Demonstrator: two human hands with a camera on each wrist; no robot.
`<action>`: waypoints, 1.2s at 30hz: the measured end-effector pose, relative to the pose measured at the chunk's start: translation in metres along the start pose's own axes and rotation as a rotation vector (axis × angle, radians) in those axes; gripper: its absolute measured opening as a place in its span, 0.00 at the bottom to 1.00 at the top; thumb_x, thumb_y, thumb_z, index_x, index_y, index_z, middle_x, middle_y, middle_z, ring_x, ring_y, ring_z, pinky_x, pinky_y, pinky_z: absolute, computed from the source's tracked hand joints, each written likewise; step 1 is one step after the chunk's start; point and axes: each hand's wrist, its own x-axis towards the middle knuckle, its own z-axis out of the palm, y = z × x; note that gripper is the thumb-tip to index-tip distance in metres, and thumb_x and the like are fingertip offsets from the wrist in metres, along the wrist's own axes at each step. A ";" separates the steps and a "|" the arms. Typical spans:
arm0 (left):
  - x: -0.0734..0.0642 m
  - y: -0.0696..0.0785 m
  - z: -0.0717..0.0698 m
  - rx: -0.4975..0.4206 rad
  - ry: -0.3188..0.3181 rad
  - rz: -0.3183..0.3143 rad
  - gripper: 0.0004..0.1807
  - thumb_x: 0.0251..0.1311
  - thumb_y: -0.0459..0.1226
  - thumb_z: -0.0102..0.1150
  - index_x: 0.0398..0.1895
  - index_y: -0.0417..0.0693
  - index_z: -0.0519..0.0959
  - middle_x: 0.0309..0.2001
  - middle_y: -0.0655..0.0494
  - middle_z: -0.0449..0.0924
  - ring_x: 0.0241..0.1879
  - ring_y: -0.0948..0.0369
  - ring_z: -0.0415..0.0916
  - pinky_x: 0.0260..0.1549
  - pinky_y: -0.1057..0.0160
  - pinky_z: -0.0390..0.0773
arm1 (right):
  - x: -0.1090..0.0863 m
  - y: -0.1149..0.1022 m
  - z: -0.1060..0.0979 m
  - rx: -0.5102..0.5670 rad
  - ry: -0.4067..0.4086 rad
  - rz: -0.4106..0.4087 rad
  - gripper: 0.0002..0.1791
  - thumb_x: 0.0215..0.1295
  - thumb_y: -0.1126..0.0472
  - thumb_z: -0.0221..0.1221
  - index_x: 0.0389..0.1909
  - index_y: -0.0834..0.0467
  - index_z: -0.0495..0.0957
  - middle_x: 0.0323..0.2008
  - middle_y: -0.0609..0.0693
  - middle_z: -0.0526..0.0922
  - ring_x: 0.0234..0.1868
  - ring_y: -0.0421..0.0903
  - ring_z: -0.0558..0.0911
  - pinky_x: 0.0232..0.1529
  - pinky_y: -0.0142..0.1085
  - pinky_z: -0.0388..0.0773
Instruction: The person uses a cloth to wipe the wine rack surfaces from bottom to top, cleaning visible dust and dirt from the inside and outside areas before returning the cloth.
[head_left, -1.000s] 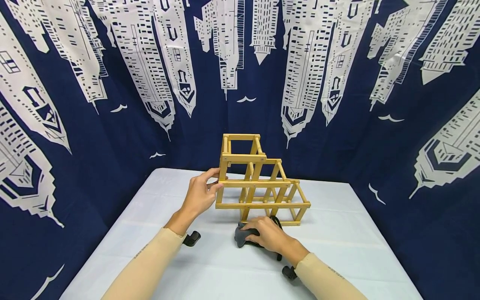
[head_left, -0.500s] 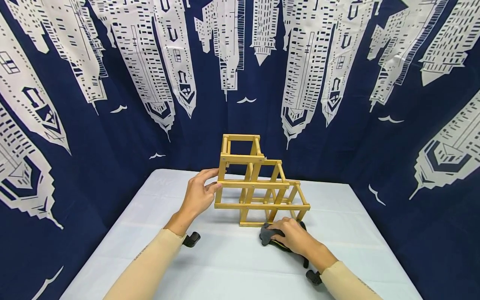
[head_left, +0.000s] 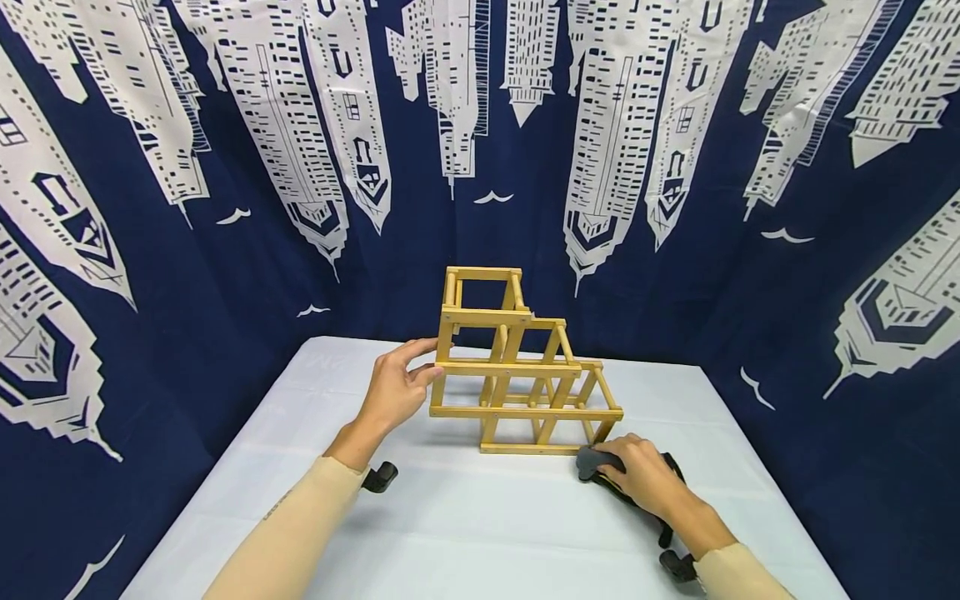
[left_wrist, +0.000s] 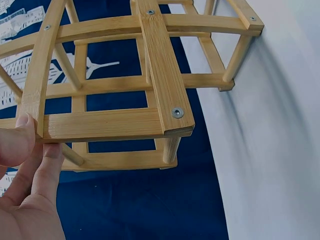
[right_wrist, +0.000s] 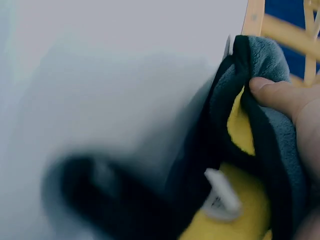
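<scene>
A stepped bamboo rack [head_left: 510, 368] of slats and round dowels stands tilted, its left end raised off the white table. My left hand [head_left: 397, 387] grips its left upright, thumb in front and fingers behind; the left wrist view shows the thumb [left_wrist: 17, 142] on a slat [left_wrist: 105, 124] fastened with screws. My right hand [head_left: 641, 471] holds a folded grey cloth [head_left: 592, 461] at the rack's lower right corner. In the right wrist view the cloth has a yellow underside [right_wrist: 242, 125], black edging and a white tag [right_wrist: 221, 195], with the thumb [right_wrist: 272, 95] pressing its grey side.
The white-covered table [head_left: 465, 533] extends around the rack. A dark blue curtain [head_left: 405, 275] printed with white buildings hangs close behind and at both sides. Black wrist mounts [head_left: 381, 477] stick out by each forearm.
My right hand has slid rightward with the cloth along the rack's bottom rail, from near its middle to its right corner. The left hand and the rack have hardly moved.
</scene>
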 end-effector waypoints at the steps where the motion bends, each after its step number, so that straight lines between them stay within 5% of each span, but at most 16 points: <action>1: 0.000 0.000 0.000 -0.007 -0.002 -0.003 0.25 0.75 0.24 0.73 0.74 0.34 0.85 0.72 0.34 0.87 0.68 0.37 0.91 0.64 0.54 0.93 | 0.003 -0.006 0.004 0.002 0.009 -0.009 0.16 0.71 0.65 0.81 0.58 0.59 0.95 0.50 0.56 0.97 0.52 0.56 0.94 0.53 0.52 0.95; 10: -0.001 0.000 0.001 0.001 -0.009 0.007 0.23 0.74 0.23 0.73 0.70 0.36 0.88 0.64 0.40 0.90 0.72 0.42 0.88 0.68 0.53 0.91 | 0.041 -0.074 0.048 0.031 0.072 -0.208 0.17 0.70 0.63 0.82 0.57 0.59 0.94 0.51 0.54 0.98 0.52 0.54 0.93 0.53 0.49 0.95; 16: -0.001 -0.002 0.000 0.015 -0.008 0.012 0.20 0.74 0.23 0.74 0.66 0.37 0.89 0.63 0.40 0.91 0.71 0.42 0.89 0.68 0.53 0.91 | 0.066 -0.114 0.070 0.113 0.029 -0.285 0.17 0.74 0.61 0.80 0.60 0.58 0.93 0.55 0.55 0.98 0.55 0.54 0.93 0.54 0.47 0.96; 27: -0.002 -0.002 0.000 0.013 -0.010 0.009 0.19 0.75 0.24 0.73 0.67 0.36 0.88 0.63 0.39 0.90 0.72 0.42 0.89 0.68 0.54 0.91 | 0.062 -0.119 0.069 0.178 -0.039 -0.235 0.17 0.73 0.60 0.81 0.60 0.53 0.92 0.61 0.59 0.96 0.62 0.59 0.95 0.61 0.52 0.96; 30: -0.002 -0.003 0.000 0.008 -0.009 0.006 0.20 0.76 0.24 0.73 0.68 0.36 0.88 0.64 0.39 0.90 0.73 0.41 0.88 0.68 0.53 0.91 | 0.059 -0.120 0.068 0.153 0.050 -0.302 0.20 0.69 0.64 0.83 0.59 0.54 0.92 0.60 0.58 0.96 0.62 0.58 0.95 0.60 0.50 0.96; 36: -0.003 -0.003 -0.001 0.002 -0.018 0.011 0.23 0.77 0.26 0.73 0.72 0.35 0.86 0.71 0.40 0.88 0.76 0.41 0.86 0.69 0.53 0.90 | 0.063 -0.116 0.067 0.038 0.466 -0.497 0.33 0.46 0.72 0.92 0.55 0.58 0.93 0.53 0.54 0.96 0.54 0.53 0.95 0.54 0.44 0.97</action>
